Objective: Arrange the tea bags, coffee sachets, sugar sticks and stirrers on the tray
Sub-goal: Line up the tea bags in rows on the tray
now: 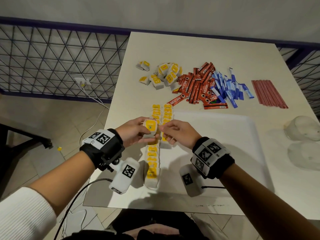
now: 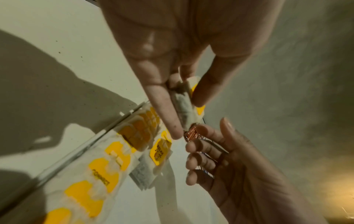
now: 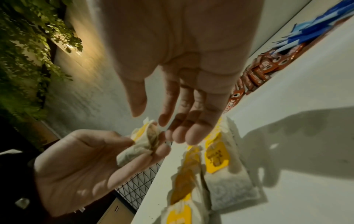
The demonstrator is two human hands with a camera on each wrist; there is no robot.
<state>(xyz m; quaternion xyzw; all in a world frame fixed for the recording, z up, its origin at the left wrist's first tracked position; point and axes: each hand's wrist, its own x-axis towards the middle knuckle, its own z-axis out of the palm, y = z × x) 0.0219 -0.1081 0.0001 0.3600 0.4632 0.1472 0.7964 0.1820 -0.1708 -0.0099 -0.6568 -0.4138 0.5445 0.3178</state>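
The fingers (image 2: pixel 164 106) of your left hand (image 1: pixel 133 131) are curled around one tea bag (image 1: pixel 150 128), with the thumb pressing its yellow tag from the other side; the bag is held in the air above the left part of the tray (image 1: pixel 225 135). Your right hand (image 1: pixel 176 133) is just beside it, its fingers (image 3: pixel 191 128) relaxed and nearly straight, holding nothing; whether the tips touch the bag cannot be told.

Below both hands, two rows of tea bags (image 1: pixel 152 163) lie overlapped on the tray, running away from you along its left side. The left row reaches the near edge; the right row stops under your right hand.

Beyond the tray, on the white surface (image 1: pixel 190 49), lie in order from left to right:
- loose tea bags (image 1: pixel 162 75) in a heap;
- red coffee sachets (image 1: pixel 199 84), touching the heap;
- blue sugar sticks (image 1: pixel 228 85), overlapping the sachets;
- red stirrers (image 1: pixel 268 93), lined up side by side, apart from the rest.
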